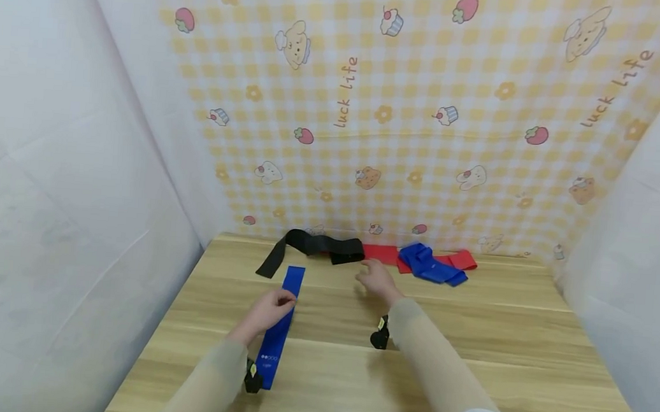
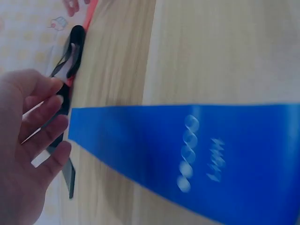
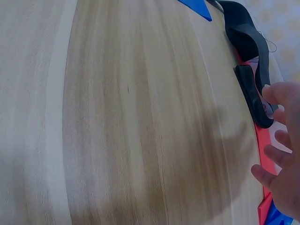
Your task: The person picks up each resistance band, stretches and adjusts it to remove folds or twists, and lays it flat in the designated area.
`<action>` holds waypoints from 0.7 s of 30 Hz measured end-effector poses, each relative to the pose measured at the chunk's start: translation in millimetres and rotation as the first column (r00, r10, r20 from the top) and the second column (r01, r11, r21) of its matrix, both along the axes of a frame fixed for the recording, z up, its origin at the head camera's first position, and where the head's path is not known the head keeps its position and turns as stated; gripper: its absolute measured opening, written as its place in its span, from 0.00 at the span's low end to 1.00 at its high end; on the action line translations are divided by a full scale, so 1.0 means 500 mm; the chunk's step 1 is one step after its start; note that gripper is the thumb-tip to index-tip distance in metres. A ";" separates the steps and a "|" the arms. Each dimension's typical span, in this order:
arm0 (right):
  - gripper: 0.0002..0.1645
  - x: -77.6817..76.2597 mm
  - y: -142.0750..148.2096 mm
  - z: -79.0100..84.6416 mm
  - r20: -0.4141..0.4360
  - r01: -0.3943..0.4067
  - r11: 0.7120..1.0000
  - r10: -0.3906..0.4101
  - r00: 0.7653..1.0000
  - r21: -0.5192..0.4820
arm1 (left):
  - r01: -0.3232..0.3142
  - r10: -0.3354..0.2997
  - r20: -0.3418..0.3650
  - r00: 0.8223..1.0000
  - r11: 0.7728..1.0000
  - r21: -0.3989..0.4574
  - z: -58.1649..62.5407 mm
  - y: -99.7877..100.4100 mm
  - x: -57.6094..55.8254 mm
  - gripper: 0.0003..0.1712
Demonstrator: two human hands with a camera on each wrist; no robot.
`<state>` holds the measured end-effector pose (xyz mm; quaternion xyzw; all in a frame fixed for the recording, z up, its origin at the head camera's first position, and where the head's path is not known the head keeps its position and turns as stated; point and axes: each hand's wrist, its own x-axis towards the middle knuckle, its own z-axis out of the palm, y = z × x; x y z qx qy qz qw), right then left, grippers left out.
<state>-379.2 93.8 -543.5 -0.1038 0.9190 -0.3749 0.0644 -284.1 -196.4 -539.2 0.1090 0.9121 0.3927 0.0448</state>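
Observation:
A flat blue resistance band (image 1: pixel 276 339), printed "Light" with a row of small circles in the left wrist view, lies lengthwise on the wooden table. My left hand (image 1: pixel 268 309) hovers over its left side, fingers loosely bent and holding nothing. At the back, a black band (image 1: pixel 318 243) lies in loose folds across a red band (image 1: pixel 381 253). Close to the black band's right end is my right hand (image 1: pixel 376 278), its fingers relaxed and apart in the right wrist view, with nothing gripped. A crumpled blue band (image 1: pixel 430 264) rests over the red one, to the right of that hand.
The wooden table (image 1: pixel 470 343) ends at a checked, cartoon-printed cloth (image 1: pixel 403 141) behind the bands. White sheets (image 1: pixel 76 214) hang at both sides. Small black devices (image 1: pixel 380 334) sit by the wrists.

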 end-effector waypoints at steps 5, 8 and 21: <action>0.31 -0.006 -0.001 -0.003 0.042 -0.015 1.000 0.014 0.999 0.017 | -0.012 0.002 -0.084 0.996 0.993 -0.115 -0.009 0.030 -0.045 0.12; 0.32 -0.012 -0.005 -0.009 0.046 -0.035 0.999 0.033 0.998 0.041 | -0.016 -0.008 -0.124 0.992 0.982 -0.188 -0.015 0.044 -0.064 0.15; 0.36 -0.037 -0.026 -0.024 0.076 -0.025 0.996 0.018 0.997 0.085 | 0.015 -0.032 -0.052 0.998 0.955 -0.297 -0.011 0.095 -0.111 0.30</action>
